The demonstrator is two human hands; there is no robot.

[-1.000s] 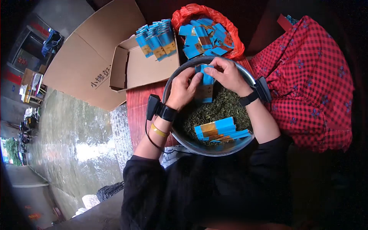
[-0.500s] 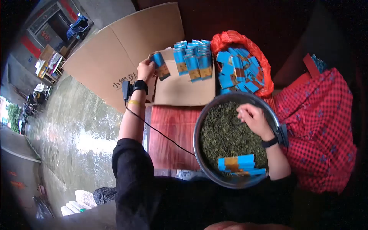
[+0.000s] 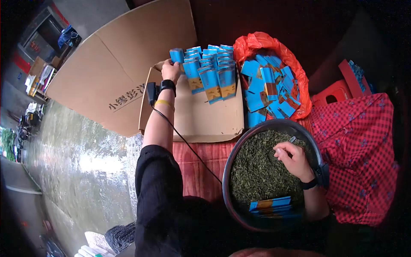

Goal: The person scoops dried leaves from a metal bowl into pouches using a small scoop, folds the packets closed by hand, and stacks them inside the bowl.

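Observation:
My left hand (image 3: 171, 72) grips a blue-and-brown packet (image 3: 176, 55) by its lower part. It is at the left end of the rows of standing packets (image 3: 209, 81) in a shallow cardboard box (image 3: 205, 124). A metal basin (image 3: 227, 171) full of dried tea leaves (image 3: 261, 167) stands in front of me. Over the leaves my right hand (image 3: 293, 159) is closed, and a small shiny metal utensil (image 3: 292, 139) pokes up from it; its working end is hidden. Flat blue packets (image 3: 270, 204) lie stacked on the leaves at the basin's near side.
A red plastic bag (image 3: 303, 96) of loose blue packets (image 3: 267, 81) sits right of the box. Tall cardboard flap (image 3: 124, 55) rises at the left. Red checked cloth (image 3: 355, 158) and a red stool (image 3: 332, 93) are on the right. A black cable (image 3: 192, 153) runs from my left wrist toward the basin.
My left hand has brought its packet upright beside the standing rows. My right hand remains over the leaves, with the metal utensil now showing above it. The whole view has shifted somewhat.

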